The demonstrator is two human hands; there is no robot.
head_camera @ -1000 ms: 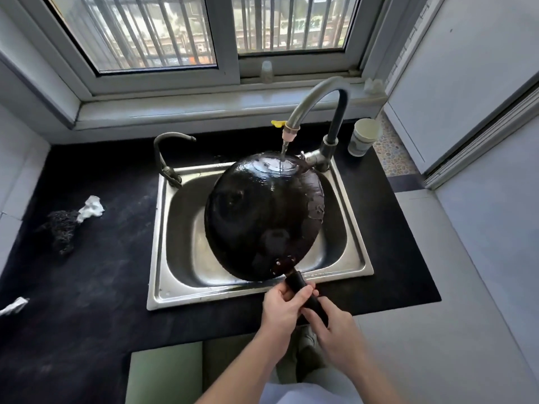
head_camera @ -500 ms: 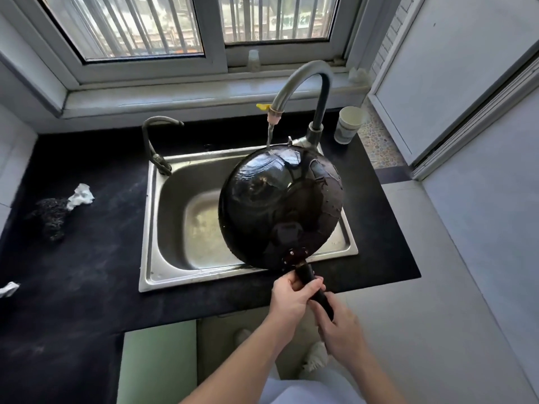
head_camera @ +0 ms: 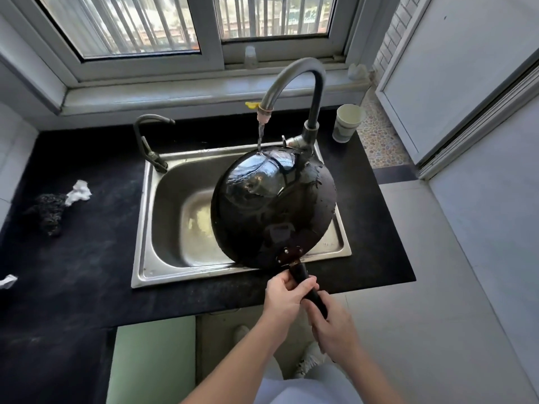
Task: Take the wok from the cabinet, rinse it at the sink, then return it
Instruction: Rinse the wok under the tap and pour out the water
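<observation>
Here left hand and right hand grip the wok over the sink's right side.

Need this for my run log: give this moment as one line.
step: rinse; wok: underside up, tilted over sink, tap water hitting it; left hand: grips handle; right hand: grips handle

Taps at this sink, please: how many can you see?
2. The tall gooseneck tap stands back right of the sink, running water onto the wok; the small tap stands at its back left corner.
</observation>
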